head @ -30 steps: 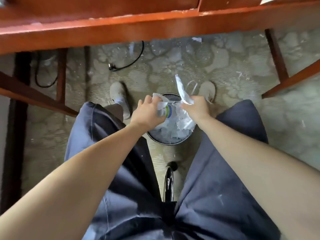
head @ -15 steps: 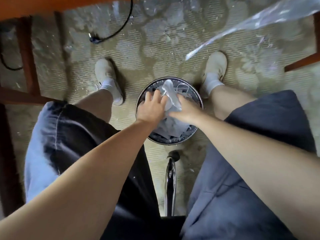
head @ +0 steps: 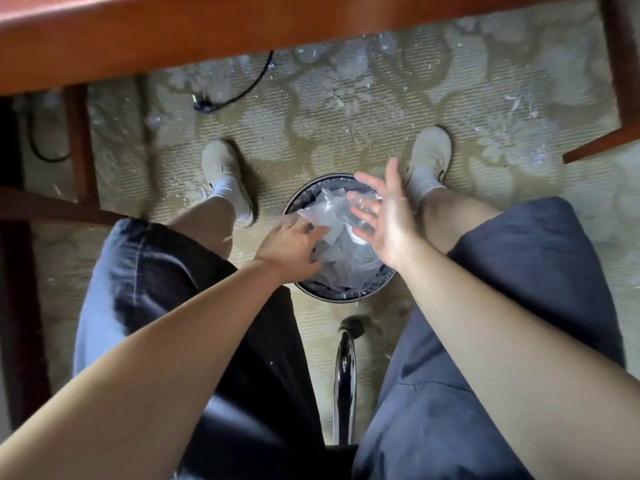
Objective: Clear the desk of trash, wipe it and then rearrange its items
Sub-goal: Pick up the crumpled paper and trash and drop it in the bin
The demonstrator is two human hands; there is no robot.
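Head view: left hand [head: 291, 244] reaches palm-down, fingers straight, touching crumpled plastic trash [head: 337, 233] inside the round wastebasket [head: 334, 299] between both shoes. Right hand [head: 389, 221] hovers spread, palm showing, over the basket. Wooden desk edge [head: 207, 32] crosses above.

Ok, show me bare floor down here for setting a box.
Bare carpet lies between the left shoe and right shoe, beyond the bin. The bin is crowded: plastic wrap fills it, with left hand and right hand over it.
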